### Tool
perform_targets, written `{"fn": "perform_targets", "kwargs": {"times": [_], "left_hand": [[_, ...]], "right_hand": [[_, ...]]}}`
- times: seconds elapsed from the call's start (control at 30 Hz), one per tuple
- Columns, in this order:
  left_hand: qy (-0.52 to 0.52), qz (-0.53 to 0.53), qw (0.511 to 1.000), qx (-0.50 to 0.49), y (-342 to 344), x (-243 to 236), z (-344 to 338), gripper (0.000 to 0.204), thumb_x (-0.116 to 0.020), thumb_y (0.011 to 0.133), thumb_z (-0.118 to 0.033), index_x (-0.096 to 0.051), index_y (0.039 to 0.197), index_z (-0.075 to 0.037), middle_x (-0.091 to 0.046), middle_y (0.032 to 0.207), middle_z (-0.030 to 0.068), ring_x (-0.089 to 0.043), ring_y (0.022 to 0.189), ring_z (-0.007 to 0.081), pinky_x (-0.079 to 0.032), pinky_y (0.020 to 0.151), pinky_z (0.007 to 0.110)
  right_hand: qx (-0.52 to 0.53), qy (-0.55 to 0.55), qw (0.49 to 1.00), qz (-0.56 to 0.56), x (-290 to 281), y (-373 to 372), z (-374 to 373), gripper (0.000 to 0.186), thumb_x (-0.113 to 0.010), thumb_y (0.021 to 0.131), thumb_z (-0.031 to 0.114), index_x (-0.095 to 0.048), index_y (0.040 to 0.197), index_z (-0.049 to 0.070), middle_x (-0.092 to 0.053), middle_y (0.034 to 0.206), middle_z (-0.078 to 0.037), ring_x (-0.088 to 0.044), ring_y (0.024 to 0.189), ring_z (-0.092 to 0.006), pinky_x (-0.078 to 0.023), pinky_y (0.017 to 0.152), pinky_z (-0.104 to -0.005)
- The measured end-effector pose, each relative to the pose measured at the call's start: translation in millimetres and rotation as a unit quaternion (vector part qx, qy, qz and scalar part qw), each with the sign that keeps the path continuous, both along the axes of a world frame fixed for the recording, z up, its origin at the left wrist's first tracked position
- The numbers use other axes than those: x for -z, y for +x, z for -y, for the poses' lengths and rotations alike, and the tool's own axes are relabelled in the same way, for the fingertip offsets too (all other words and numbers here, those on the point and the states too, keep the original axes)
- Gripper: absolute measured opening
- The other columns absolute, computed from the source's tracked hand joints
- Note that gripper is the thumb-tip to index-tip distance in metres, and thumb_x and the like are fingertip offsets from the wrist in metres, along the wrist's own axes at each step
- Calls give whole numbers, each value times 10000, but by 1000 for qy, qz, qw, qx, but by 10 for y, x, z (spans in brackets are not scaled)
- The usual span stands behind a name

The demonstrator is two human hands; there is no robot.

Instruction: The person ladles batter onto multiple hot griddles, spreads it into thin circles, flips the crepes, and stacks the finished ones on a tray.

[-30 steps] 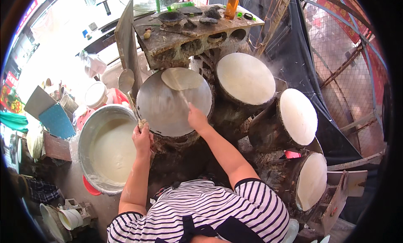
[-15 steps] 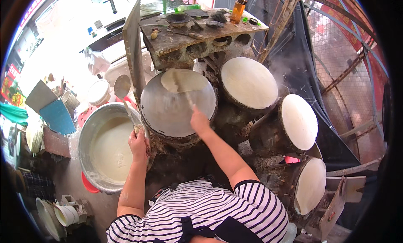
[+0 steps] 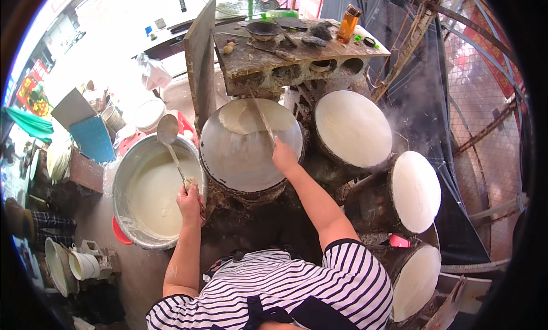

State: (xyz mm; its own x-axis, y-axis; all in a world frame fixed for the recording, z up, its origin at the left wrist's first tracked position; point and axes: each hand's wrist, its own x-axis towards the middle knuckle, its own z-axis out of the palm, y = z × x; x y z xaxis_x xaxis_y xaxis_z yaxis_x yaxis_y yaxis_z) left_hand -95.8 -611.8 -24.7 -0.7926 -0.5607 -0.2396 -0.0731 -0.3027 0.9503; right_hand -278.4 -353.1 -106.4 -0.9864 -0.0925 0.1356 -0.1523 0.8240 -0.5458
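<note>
My left hand (image 3: pixel 190 197) grips the handle of a metal ladle (image 3: pixel 168 130), whose bowl is raised above the big metal basin of white batter (image 3: pixel 149 187). My right hand (image 3: pixel 283 156) holds a thin stick spreader (image 3: pixel 262 118) over the round grey griddle (image 3: pixel 246 144) in front of me. A patch of pale batter covers the far part of that griddle. Three more round plates coated white stand to the right: one at the back (image 3: pixel 351 127), one in the middle (image 3: pixel 415 190), one lowest (image 3: pixel 416 278).
A rough wooden shelf (image 3: pixel 285 47) behind the griddle carries a dark bowl, small tools and an orange bottle (image 3: pixel 348 23). A board (image 3: pixel 200 62) leans upright at its left. Buckets, a blue box (image 3: pixel 93 138) and cups sit at left. Dark sheeting hangs at right.
The ladle has swung left, away from the griddle, to above the batter basin. My right hand and the spreader have moved across the batter patch on the griddle.
</note>
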Motion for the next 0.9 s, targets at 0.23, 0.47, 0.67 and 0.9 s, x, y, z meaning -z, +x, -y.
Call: {"fn": "perform_targets", "kwargs": {"times": [0.23,0.47,0.67,0.9], "left_hand": [[-1,0,999,-48,106,49,-104,132,-535,891,-145,-467,805,-71,-418,561,-19,-398,367,83,-317,310,223],[-7,27,997,-76,217,59,-295,137,-538,888,-152,-470,814,-60,-424,579,-11,-409,373,84,-333,313,220],[-15,25,993,-112,313,36,-323,124,-536,885,-147,-476,824,-57,-426,587,-11,-416,386,81,-337,315,220],[-12,40,993,-114,282,25,-356,116,-540,881,-144,-477,836,-58,-436,609,-11,-414,389,82,-341,318,223]], "right_hand": [[-212,-40,975,47,-54,241,-55,390,-403,852,143,-505,1227,114,-618,859,-222,-590,814,-407,-463,707,-504],[-174,31,981,84,-474,-340,-207,405,-408,851,153,-507,1243,171,-617,978,-205,-581,897,-397,-461,768,-482],[-325,-26,935,137,-286,-117,-438,402,-436,862,204,-511,1256,219,-607,1062,-169,-569,977,-358,-461,810,-431],[-258,34,956,132,-411,-671,-398,396,-438,879,229,-506,1267,262,-592,1124,-140,-556,1025,-349,-451,861,-393]]}}
